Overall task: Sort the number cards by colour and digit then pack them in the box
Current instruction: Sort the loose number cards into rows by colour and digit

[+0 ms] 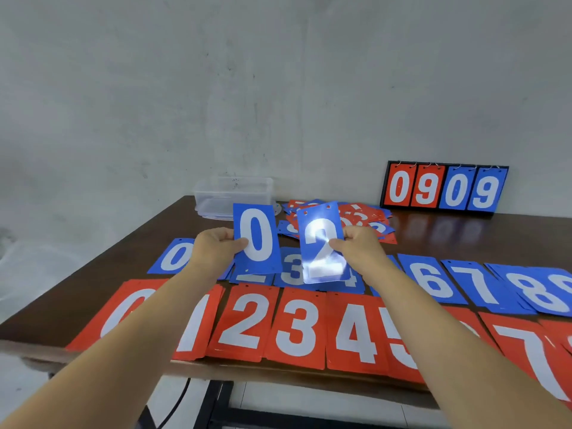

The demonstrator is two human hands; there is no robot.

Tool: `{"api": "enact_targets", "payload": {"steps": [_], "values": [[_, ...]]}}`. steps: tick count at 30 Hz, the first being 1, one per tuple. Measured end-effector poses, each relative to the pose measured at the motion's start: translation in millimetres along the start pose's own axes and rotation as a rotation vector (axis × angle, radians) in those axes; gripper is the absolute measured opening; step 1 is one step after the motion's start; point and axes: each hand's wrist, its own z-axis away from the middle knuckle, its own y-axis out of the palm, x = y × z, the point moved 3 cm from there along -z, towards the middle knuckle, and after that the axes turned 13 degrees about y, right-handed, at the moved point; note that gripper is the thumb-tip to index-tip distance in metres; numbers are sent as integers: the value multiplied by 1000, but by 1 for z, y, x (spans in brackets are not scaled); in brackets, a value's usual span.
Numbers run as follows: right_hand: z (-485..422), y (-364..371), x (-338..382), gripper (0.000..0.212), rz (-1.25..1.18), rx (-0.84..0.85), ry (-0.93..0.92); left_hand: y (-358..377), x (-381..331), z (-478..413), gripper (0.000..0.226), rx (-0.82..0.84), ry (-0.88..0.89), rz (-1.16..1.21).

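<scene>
My left hand (213, 250) pinches a blue card with a white 0 (256, 238) by its left edge, held up above the table. Beside it, my right hand (360, 250) pinches a blue card with a 2 (323, 244) by its right edge; glare washes over that card. Below them lie a row of blue number cards (433, 280) and, nearer me, a row of red number cards (297, 326), each in digit order. A loose heap of mixed red and blue cards (368, 219) lies behind my hands. The clear plastic box (232, 193) stands at the table's far left.
A black scoreboard stand (444, 188) showing 0 9 0 9 leans at the wall, back right. The dark brown table (483, 236) ends close to me; its front edge runs under the red row. A grey wall rises right behind the table.
</scene>
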Motion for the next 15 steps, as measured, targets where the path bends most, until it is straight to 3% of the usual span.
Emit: {"api": "enact_targets", "payload": {"steps": [3,11,15], "values": [[-8,16,6,18,-28,33,32,-23,12,-9,8,-31,-21,-28],[-43,69,28,23,-60,108,67,-83,36,-52,4,-132,-29,-54],[-51,96,40,14,-66,168,84,-109,60,-67,5,-154,-51,-66]]}}
